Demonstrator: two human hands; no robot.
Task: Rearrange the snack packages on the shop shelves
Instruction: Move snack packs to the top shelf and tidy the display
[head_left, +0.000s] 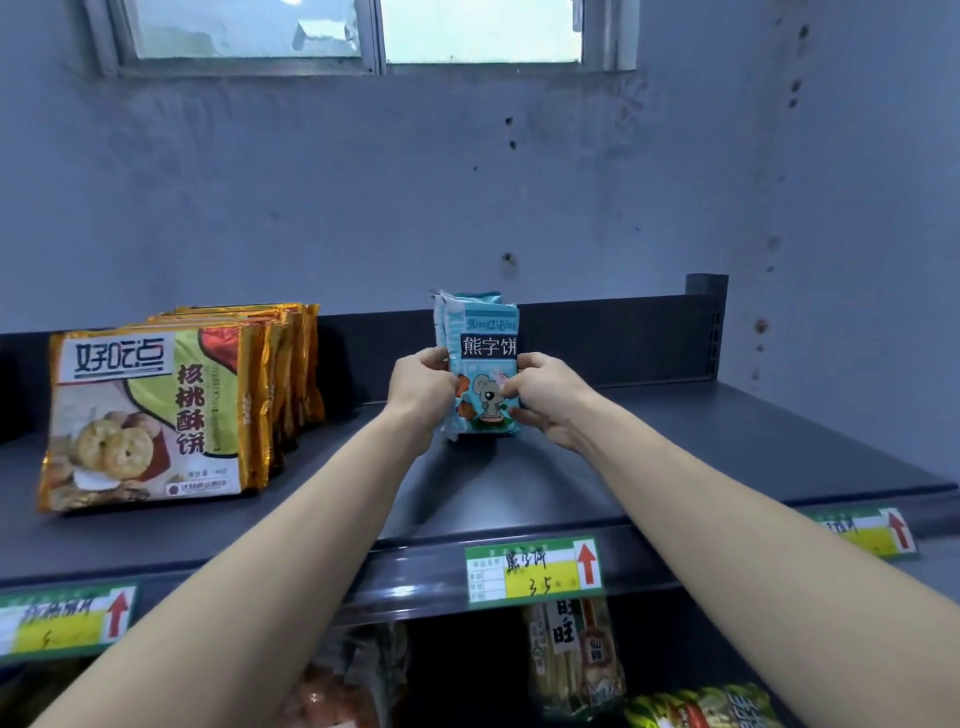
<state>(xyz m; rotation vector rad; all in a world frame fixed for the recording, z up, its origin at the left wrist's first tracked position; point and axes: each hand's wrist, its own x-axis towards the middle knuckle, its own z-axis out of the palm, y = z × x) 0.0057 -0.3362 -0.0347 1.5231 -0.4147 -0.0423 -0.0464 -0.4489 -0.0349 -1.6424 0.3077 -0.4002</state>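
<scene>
A: Head view, where's the blue bear-biscuit pack (483, 364)?
B: Upright, long axis vertical, mid top shelf (675, 457), well right of gold walnut-cookie packs (156, 410).
A: Hands?
B: Left hand (423, 387) & right hand (545, 400) flank it; fingers curled, pinching pack's sides.

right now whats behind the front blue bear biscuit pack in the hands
At least one more pack of the same blue kind stands right behind the front blue pack; only its top and left edge show. The front pack covers everything else behind it.
</scene>
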